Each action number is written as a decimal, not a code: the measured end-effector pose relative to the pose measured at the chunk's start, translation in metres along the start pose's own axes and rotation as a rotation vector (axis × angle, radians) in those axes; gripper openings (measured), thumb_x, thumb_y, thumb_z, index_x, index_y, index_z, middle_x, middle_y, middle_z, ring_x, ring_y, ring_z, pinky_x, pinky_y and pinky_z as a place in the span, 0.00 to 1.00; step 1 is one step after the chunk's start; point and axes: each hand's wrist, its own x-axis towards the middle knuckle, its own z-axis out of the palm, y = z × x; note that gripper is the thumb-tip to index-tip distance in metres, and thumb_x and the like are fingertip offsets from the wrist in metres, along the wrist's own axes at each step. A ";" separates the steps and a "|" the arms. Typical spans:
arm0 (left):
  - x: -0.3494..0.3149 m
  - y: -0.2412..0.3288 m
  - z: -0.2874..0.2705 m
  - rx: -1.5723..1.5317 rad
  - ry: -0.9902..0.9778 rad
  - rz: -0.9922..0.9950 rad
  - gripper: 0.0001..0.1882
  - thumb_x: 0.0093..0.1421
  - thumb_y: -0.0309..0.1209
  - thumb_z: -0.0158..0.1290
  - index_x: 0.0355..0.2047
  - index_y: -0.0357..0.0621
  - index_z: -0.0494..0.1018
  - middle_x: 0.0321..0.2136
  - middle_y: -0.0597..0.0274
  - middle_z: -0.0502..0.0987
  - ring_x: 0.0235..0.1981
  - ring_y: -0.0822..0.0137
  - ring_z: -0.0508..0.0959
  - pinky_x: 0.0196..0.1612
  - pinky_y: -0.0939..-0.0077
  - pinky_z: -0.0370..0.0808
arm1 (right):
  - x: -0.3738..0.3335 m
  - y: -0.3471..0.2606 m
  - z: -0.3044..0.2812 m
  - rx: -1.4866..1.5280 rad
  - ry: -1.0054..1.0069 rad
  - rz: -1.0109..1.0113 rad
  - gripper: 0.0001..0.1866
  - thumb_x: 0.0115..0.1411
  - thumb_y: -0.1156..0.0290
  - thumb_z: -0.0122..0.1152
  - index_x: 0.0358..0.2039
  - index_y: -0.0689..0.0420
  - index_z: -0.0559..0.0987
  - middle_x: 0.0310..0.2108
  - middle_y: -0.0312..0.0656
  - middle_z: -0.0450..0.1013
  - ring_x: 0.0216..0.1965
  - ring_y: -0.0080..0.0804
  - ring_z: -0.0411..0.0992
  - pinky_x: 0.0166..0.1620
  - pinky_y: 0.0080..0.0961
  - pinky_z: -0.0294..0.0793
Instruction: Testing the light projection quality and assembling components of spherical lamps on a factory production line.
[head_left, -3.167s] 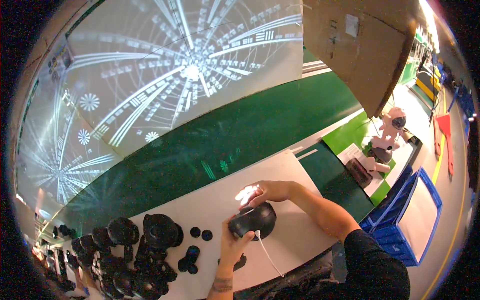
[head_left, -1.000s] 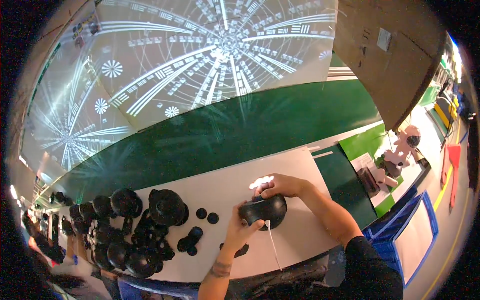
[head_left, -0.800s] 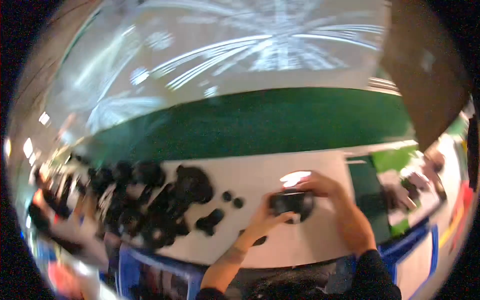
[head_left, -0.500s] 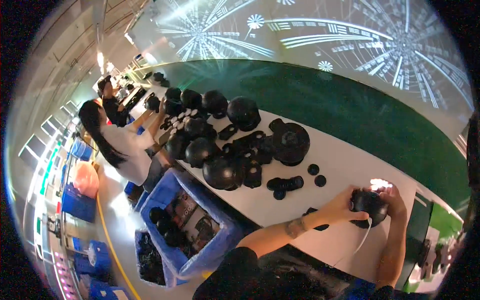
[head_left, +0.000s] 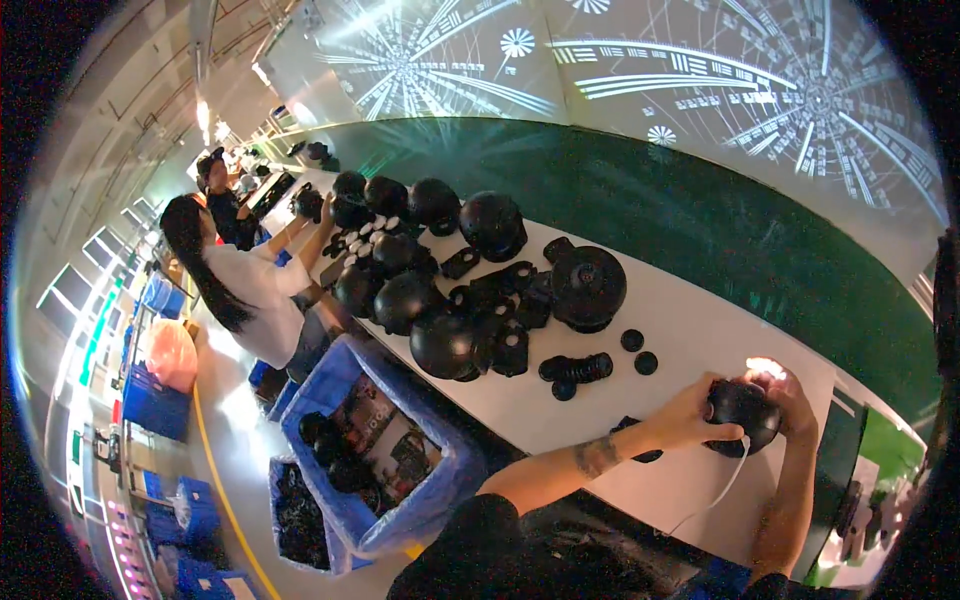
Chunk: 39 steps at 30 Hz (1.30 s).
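At the right end of the white table, I hold a black ball-shaped projector lamp (head_left: 748,412) between both hands. My left hand (head_left: 692,418) wraps its left side, with the thumb across the front. My right hand (head_left: 797,408) grips the far right side, and bright light falls on its fingertips. A thin white cable (head_left: 728,487) hangs from the lamp's near side down to the table. White radiating patterns (head_left: 815,100) show on the far wall. A flat black piece (head_left: 640,440) lies beside my left wrist, partly hidden by the forearm.
Black round housings (head_left: 447,342) and smaller parts crowd the table's left half. Two black discs (head_left: 632,340) and a ribbed black part (head_left: 582,368) lie nearer. A lined blue bin (head_left: 345,520) stands beside the table. A person in a white top (head_left: 250,290) works further along; another stands beyond.
The table, hands and wall patterns sit slightly further right in the picture. Both hands keep the same grip on the projector lamp.
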 end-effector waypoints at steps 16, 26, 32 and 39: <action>0.000 -0.007 -0.003 -0.069 0.016 -0.041 0.44 0.49 0.34 0.70 0.60 0.39 0.57 0.51 0.53 0.70 0.52 0.64 0.72 0.53 0.65 0.74 | 0.007 0.002 -0.009 -0.207 -0.027 0.190 0.19 0.57 0.63 0.63 0.47 0.61 0.80 0.45 0.39 0.76 0.46 0.28 0.72 0.51 0.28 0.70; 0.008 -0.003 0.011 0.085 -0.006 -0.011 0.37 0.52 0.35 0.68 0.56 0.35 0.60 0.50 0.53 0.69 0.51 0.64 0.72 0.53 0.70 0.71 | -0.010 -0.010 -0.023 -0.281 -0.033 0.077 0.28 0.61 0.58 0.63 0.57 0.61 0.72 0.51 0.39 0.75 0.52 0.26 0.71 0.57 0.27 0.68; 0.003 -0.012 -0.005 -0.036 -0.008 -0.002 0.37 0.54 0.35 0.67 0.56 0.35 0.59 0.49 0.54 0.69 0.49 0.65 0.71 0.53 0.70 0.72 | 0.000 -0.008 -0.007 -0.326 -0.077 -0.002 0.25 0.62 0.60 0.61 0.55 0.62 0.73 0.56 0.42 0.70 0.57 0.28 0.65 0.61 0.25 0.61; 0.000 -0.009 0.003 0.120 0.026 0.001 0.34 0.53 0.41 0.67 0.52 0.36 0.64 0.46 0.54 0.72 0.48 0.65 0.72 0.52 0.70 0.70 | -0.017 -0.024 -0.003 -0.190 -0.085 0.035 0.21 0.61 0.62 0.63 0.50 0.62 0.78 0.46 0.38 0.77 0.44 0.26 0.74 0.53 0.21 0.69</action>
